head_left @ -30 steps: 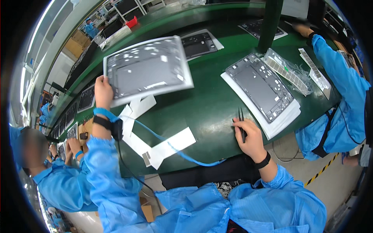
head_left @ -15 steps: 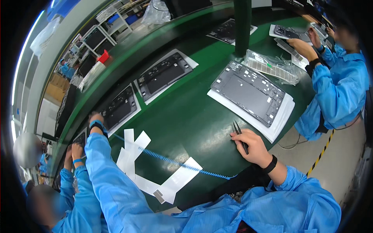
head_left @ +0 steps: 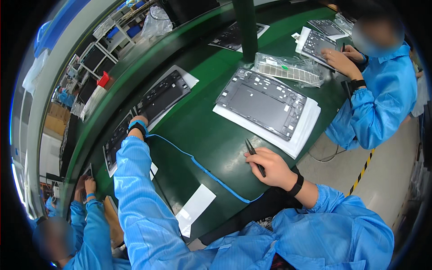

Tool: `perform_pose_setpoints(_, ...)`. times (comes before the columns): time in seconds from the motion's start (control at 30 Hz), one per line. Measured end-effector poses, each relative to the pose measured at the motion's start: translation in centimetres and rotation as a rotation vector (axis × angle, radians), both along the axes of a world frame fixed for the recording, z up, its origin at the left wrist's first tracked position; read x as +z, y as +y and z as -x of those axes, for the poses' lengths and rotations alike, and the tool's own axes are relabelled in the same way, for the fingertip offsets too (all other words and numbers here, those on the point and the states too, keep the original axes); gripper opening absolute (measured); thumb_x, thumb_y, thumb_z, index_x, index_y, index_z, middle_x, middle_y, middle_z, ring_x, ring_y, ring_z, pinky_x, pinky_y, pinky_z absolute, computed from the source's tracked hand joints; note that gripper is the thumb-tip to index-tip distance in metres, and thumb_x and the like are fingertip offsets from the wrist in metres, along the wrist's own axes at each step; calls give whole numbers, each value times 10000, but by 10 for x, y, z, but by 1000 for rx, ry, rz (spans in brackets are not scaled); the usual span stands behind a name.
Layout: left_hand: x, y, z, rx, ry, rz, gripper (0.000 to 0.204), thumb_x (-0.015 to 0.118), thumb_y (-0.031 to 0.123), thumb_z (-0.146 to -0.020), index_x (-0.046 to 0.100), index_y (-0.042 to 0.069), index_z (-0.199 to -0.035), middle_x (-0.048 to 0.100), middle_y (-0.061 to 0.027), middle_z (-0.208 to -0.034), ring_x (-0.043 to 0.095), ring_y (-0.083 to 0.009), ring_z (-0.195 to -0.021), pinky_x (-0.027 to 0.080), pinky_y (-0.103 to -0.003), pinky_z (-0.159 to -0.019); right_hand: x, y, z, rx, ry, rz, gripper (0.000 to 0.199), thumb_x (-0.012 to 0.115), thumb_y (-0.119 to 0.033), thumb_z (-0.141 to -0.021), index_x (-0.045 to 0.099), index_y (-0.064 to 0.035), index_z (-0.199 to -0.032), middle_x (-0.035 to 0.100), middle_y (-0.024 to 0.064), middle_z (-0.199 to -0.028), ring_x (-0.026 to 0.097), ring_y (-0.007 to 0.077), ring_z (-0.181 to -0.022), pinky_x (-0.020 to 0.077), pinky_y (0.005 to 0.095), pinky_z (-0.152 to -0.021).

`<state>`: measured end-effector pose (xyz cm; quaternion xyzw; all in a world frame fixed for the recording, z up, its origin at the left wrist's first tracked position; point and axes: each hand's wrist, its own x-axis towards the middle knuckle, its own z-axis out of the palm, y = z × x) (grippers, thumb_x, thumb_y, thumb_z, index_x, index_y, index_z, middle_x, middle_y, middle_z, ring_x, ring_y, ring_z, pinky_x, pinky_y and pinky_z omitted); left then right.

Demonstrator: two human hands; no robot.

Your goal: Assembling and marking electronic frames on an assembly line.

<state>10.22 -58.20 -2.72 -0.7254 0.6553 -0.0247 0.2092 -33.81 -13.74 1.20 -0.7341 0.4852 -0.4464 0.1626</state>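
Observation:
My left hand point(head_left: 138, 120) reaches far out to the upper corner of a dark flat panel point(head_left: 118, 139) with small white patches. Its fingers are mostly hidden behind the hand, so their grip is unclear. My right hand point(head_left: 271, 167) is closed around black tweezers point(head_left: 250, 147), whose tips point up and away, slightly apart. Beyond it lies a larger grey panel point(head_left: 258, 103) with many white patches, resting on a stack of white sheets point(head_left: 292, 146). A coiled blue cord point(head_left: 211, 176) runs from my left wristband across the green table.
Another dark panel point(head_left: 164, 95) lies beyond my left hand. A plastic bag of pale strips point(head_left: 288, 72) sits by a green post point(head_left: 245, 31). White strips point(head_left: 196, 209) lie near me. Co-workers' hands point(head_left: 339, 63) work at right, others point(head_left: 87, 186) at left.
My left hand has moved along the panel to its upper right corner, and the blue cord has swung with it. The whole view has shifted. My right hand still holds the tweezers.

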Motion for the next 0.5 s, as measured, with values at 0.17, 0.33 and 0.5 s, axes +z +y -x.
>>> perform_pose_setpoints(0.17,-19,-17,-6,-104,0,16,316,516,180,-907,714,51,-1117,628,-187,-1254,596,-369,-1171,500,-432,-960,2,-5,3,-36,-38,-11,152,642,-33,-808,630,-60,-957,645,117,-913,620,314,-927,518,407,-787)
perform_pose_setpoints(0.33,-5,-41,-86,-567,-388,99,233,578,191,-839,762,57,-885,732,-144,-942,708,-322,-894,566,-440,-757,9,1,3,-33,-80,63,129,640,-19,-792,620,-42,-917,593,132,-789,605,327,-883,507,420,-751)
perform_pose_setpoints(0.5,34,31,19,-700,-27,187,251,700,282,-734,729,33,-754,705,-196,-856,689,-383,-822,564,-457,-708,-6,-1,13,-69,-3,33,136,641,-19,-795,629,-46,-927,608,130,-811,607,327,-894,504,423,-764)
